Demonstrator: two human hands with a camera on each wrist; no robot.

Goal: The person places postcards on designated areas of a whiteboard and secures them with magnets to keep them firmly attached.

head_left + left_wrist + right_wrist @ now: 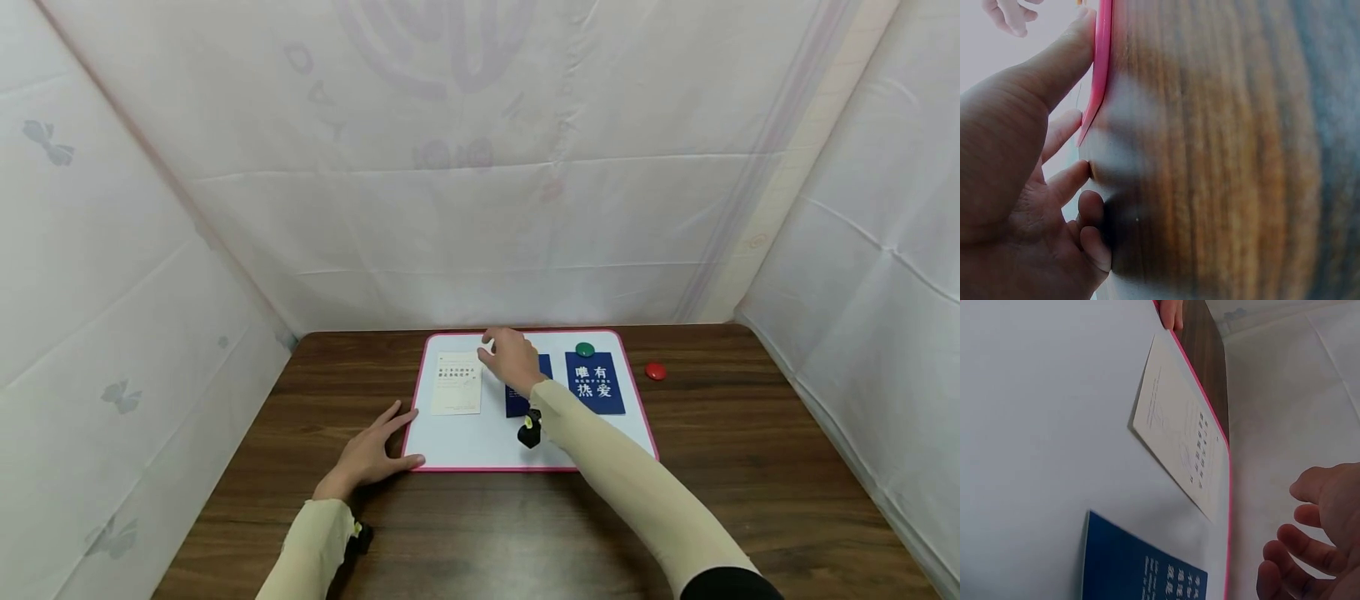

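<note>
**Hands at a pink-edged whiteboard with three cards**

A whiteboard (480,446) with a pink rim lies flat on the dark wooden surface (675,517), near its far edge. On the board, a cream card (457,383) with small print sits at the left, a dark blue card (519,404) lies in the middle, partly hidden, and a second blue card (595,382) with large white characters lies at the right.

The right hand (512,357) hovers over the top of the board, between the cream card and the middle blue card. Its fingers are loosely bent and hold nothing; the wrist view shows them in the air above the board's far edge.

The left hand (372,454) lies flat on the surface at the board's near left corner, fingers spread and straight, thumb touching the pink rim.

A green round magnet (584,349) sits on the board just above the right blue card. A red one (656,371) lies on the wood just beside the board's right edge.
</note>
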